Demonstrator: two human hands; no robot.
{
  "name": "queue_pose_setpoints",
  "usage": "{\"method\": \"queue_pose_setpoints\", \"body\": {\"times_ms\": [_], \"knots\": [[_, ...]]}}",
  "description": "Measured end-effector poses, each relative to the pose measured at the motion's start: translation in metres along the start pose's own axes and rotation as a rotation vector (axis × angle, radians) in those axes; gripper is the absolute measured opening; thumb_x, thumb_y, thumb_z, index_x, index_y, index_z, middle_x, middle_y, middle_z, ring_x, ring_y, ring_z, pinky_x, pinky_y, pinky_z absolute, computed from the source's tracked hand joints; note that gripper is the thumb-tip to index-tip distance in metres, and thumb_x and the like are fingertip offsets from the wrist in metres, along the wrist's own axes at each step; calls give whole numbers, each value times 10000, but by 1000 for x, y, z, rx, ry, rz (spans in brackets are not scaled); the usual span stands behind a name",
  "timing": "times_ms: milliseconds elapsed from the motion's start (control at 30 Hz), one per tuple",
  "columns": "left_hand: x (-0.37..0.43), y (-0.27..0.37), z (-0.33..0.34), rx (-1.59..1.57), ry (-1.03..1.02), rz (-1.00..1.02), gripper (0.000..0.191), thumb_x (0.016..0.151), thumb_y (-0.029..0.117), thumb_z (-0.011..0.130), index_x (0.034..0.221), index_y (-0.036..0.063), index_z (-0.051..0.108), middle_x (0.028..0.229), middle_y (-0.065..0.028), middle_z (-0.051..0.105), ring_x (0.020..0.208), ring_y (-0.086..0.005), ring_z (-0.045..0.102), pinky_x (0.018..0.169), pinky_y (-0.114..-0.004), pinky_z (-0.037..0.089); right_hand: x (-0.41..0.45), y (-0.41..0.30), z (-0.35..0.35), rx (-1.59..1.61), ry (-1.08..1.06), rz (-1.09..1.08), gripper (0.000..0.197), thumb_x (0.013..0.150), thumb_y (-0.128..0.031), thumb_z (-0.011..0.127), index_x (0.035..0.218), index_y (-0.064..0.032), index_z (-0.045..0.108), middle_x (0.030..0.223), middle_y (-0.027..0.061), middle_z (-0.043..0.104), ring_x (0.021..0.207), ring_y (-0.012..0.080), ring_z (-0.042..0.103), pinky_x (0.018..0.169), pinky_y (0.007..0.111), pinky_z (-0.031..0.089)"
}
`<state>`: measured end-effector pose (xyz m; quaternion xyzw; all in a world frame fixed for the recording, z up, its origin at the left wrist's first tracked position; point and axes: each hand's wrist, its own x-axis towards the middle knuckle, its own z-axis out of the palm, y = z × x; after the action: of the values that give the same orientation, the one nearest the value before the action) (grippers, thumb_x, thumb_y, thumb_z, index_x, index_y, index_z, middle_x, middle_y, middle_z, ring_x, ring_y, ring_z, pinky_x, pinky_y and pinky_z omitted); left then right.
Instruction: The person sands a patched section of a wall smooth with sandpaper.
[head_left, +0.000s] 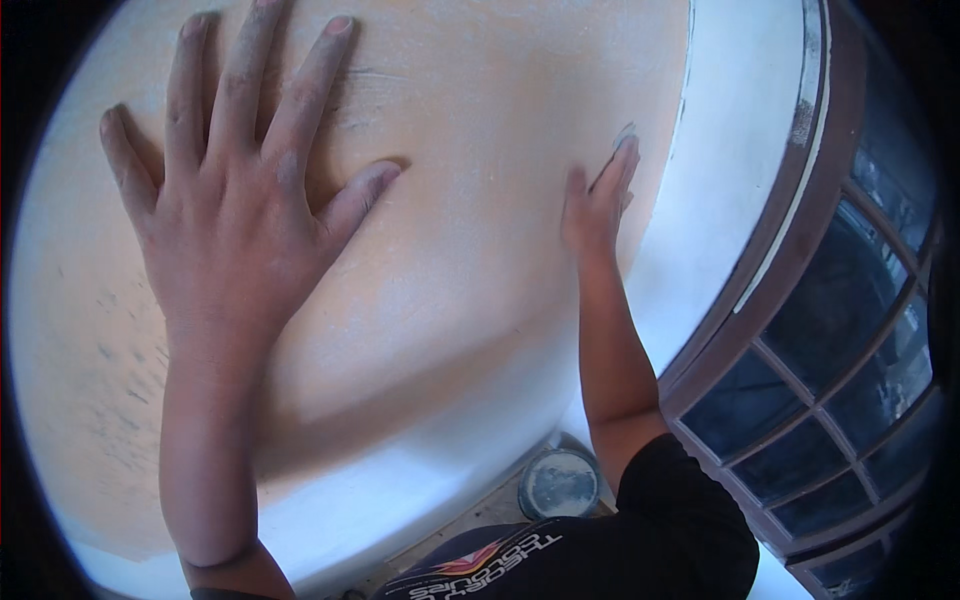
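Note:
My left hand (232, 187) lies flat on a wall (465, 187) of patchy beige and whitish plaster, its fingers spread and holding nothing. Further right, near the plaster's white border, my right hand (600, 199) is slightly blurred against the same wall. A small greyish piece (625, 137) shows at its fingertips, held against the surface; what it is cannot be told. Dark scuff marks lie left of my left wrist, and fine scratches show right of the left fingers. Whitish dust covers parts of my left hand.
A white band (720, 165) edges the plaster at the right. Beyond it stands a brown-framed window or door (814, 405) with several glass panes. Low down, near my body, a round bucket (559, 484) with whitish material sits on the floor (487, 514).

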<state>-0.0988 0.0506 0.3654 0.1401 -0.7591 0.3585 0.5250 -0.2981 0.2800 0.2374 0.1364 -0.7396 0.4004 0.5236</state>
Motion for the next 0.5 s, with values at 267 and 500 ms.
{"method": "queue_pose_setpoints", "body": {"times_ms": [267,500], "knots": [[3,12,23,-217,461,-17,564,751,543,619,1172,168,616,1369,-124,444,1332,-312,329,1093,-632,79,-135,-48,16,-31,-142,-347,1032,815,-577,560,1451,42,34,1502,293,72,1390,472,60,1053,658,35],[4,24,58,-345,791,-32,508,721,440,685,1136,155,623,1297,-115,508,1293,-304,387,1084,-641,109,-51,-25,-4,119,93,-238,589,836,-256,662,1298,45,454,1380,284,377,1331,458,281,1056,496,288]]}}
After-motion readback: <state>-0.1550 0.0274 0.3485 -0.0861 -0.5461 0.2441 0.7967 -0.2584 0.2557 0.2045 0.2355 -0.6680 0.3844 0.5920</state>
